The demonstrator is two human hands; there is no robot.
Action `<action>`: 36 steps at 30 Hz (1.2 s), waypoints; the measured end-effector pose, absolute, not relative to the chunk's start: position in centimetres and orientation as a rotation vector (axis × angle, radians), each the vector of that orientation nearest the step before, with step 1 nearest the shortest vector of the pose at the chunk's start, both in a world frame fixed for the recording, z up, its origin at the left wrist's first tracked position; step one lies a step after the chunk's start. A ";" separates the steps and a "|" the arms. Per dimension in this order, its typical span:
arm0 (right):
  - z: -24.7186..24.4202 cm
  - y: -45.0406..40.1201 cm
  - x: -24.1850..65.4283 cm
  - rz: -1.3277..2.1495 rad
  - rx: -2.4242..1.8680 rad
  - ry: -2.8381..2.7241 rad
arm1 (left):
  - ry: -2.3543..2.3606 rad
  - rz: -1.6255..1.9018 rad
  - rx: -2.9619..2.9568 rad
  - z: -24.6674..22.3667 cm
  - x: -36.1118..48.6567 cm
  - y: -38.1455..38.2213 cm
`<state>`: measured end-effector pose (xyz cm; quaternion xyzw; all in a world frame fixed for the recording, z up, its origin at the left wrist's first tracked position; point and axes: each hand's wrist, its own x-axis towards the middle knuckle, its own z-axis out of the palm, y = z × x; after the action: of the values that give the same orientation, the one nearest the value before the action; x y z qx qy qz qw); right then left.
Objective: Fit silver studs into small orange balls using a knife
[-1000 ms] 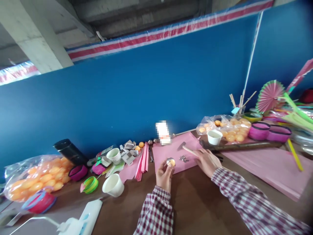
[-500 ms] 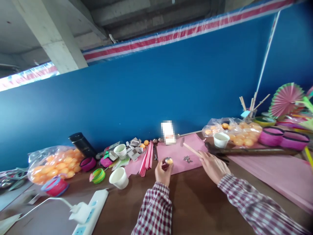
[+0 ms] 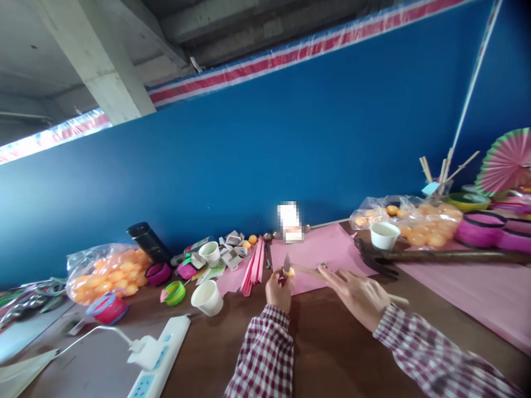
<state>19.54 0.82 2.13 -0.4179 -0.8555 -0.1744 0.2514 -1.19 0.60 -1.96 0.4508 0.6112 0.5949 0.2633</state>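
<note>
My left hand (image 3: 279,290) is closed around a small round yellow-orange piece (image 3: 291,272), which showed a shiny metal rim earlier. In my right hand (image 3: 359,293) is a small hammer (image 3: 307,271) with a thin pale wooden handle; its end sticks out past the palm. The hammer's head rests on or just over the round piece, and I cannot tell whether they touch. Beneath both hands lies a pink sheet (image 3: 327,243). Small metal bits (image 3: 322,266) on the sheet are partly hidden by my right fingers.
White cups (image 3: 207,298) stand on the left, near a power strip (image 3: 161,359) and a bag of orange balls (image 3: 112,273). To the right lie a large claw hammer (image 3: 415,256), another white cup (image 3: 384,236) and a second bag of balls (image 3: 431,224). A blue partition (image 3: 249,149) rises behind.
My right hand has swung the hammer's head leftward and down, from above the pink sheet to the round piece in my left hand. My left hand keeps its hold. The view has shifted slightly.
</note>
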 end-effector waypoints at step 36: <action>2.2 0.7 19.5 -0.372 -1.255 -2.293 | 1.757 1.676 1.214 -2.0 -1.1 0.6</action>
<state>19.49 0.66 2.16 -0.4604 -0.8414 -0.1366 0.2479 -1.06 0.57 -2.01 0.4370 0.6326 0.6033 0.2118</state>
